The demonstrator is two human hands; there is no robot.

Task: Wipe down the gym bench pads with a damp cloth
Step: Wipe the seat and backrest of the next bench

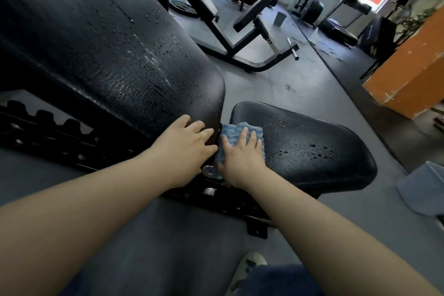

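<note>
The blue cloth (236, 138) lies flat on the near-left end of the black seat pad (312, 144), right at the edge that faces the gap to the back pad (108, 55). The right hand (240, 158) presses it down with straight, spread fingers, the cloth showing beyond the fingertips and at the hand's left side. The left hand (185, 149) rests just beside it on the lower corner of the tilted back pad, fingers relaxed and laid over the rounded edge, holding nothing. Both pads carry water droplets; most of the seat pad stretches bare to the right of the cloth. Below the hands runs the bench's black metal frame (48, 132) with its notched rail. Grey floor (288, 79) lies open beyond the seat pad, toward another bench (252, 21), an orange box (408, 74) at right and a pale bin (425, 190) near the seat's far end.
</note>
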